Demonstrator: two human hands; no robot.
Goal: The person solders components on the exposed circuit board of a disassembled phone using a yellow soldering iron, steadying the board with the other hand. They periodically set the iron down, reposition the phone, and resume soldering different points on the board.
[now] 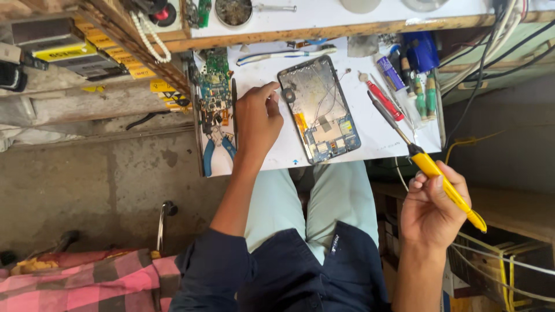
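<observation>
The opened tablet (319, 110) lies back-off at the frame's centre on the white bench (378, 136), its boards and wires bare, so disassembly looks done and repair unfinished. The left hand (258, 119) pinches loosely just beside its upper-left corner; what it holds is too small to tell. The right hand (429, 209), lower right, grasps a yellow soldering iron (428, 166), tip hovering well apart. Screwdrivers (404, 95) crowd the right; blue pliers (218, 144) and a green circuit board (215, 81) the left.

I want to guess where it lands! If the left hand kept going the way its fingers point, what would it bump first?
Most likely the opened tablet. The left hand points right and slightly up the worktop, fingers just short of the tablet's near edge. Height above the worktop is hard to judge.
</observation>
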